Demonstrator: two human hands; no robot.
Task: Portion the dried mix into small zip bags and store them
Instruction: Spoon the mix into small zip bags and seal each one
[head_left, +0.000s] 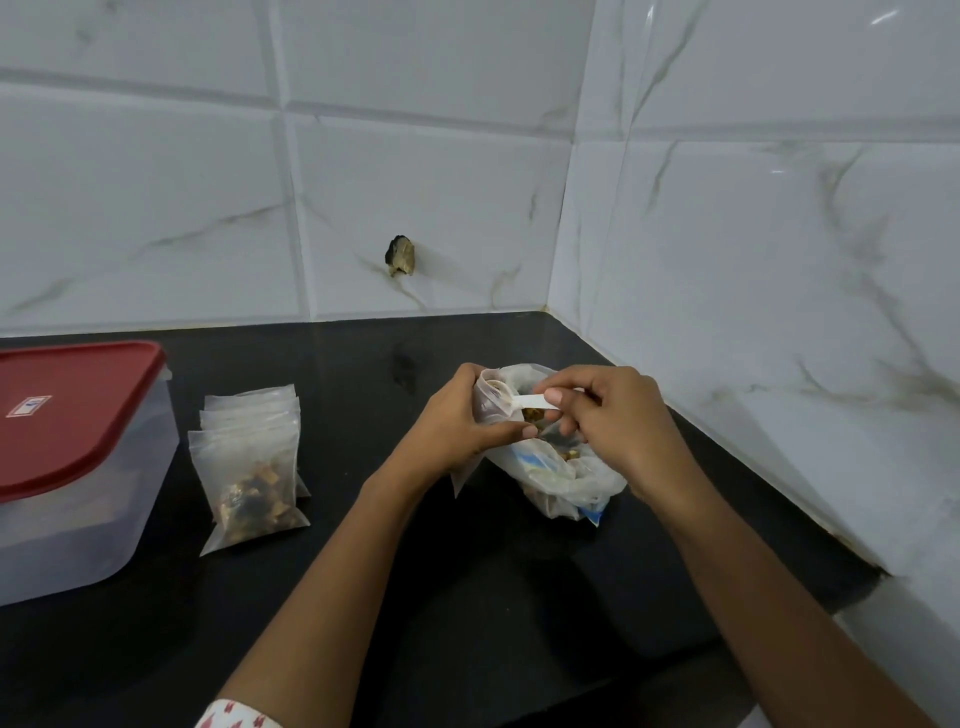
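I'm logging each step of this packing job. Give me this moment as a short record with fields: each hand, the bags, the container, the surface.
left hand: holds a small zip bag open, over the large bag
right hand: grip on a white scoop, its bowl at the small bag's mouth
large bag: open on the counter, dried mix inside
filled bags: stacked left of the hands
container: clear, red lid on, far left
counter: black
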